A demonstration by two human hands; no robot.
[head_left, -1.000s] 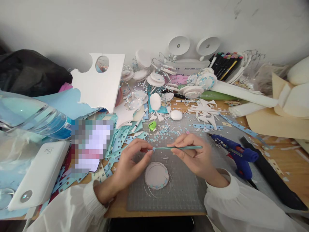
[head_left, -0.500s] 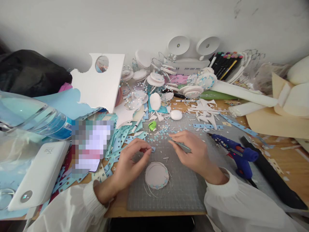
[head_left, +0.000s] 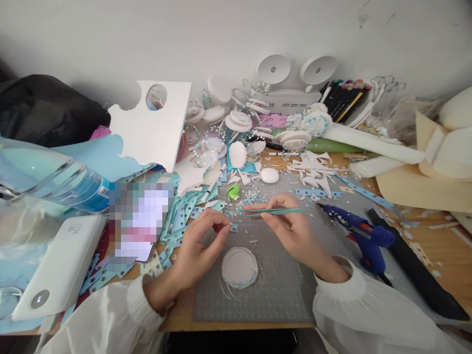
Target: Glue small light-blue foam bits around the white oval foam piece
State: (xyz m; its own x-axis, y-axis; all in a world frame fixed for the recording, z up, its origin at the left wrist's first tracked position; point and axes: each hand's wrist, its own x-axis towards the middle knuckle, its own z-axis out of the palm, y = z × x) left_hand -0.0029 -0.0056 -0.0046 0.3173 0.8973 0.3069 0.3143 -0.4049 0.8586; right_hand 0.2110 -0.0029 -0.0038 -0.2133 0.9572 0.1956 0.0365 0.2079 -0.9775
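Note:
My right hand (head_left: 289,223) is closed around teal tweezers (head_left: 275,212), held nearly level with their tips pointing left. Those tips hover close to my left hand (head_left: 206,233), whose thumb and index finger curl together. What the left fingertips pinch, if anything, is too small to make out. A small blue paper piece (head_left: 233,227) shows just right of them; whether they touch it I cannot tell. Below, between both hands, a round white disc (head_left: 239,265) lies on the grey cutting mat (head_left: 273,295), with blue bits along its lower edge and thin wires around it.
Tiny paper confetti (head_left: 250,196) lies beyond my hands near a green object (head_left: 233,191). A blue glue gun (head_left: 363,233) rests at right. Punched paper strips (head_left: 180,216), a phone (head_left: 147,221) and a white power bank (head_left: 61,268) are at left. Decorated white discs (head_left: 238,120) are piled behind.
My right hand has turned and shifted slightly left, swinging the tweezers from slanted to nearly level. The left hand and the disc have stayed in place.

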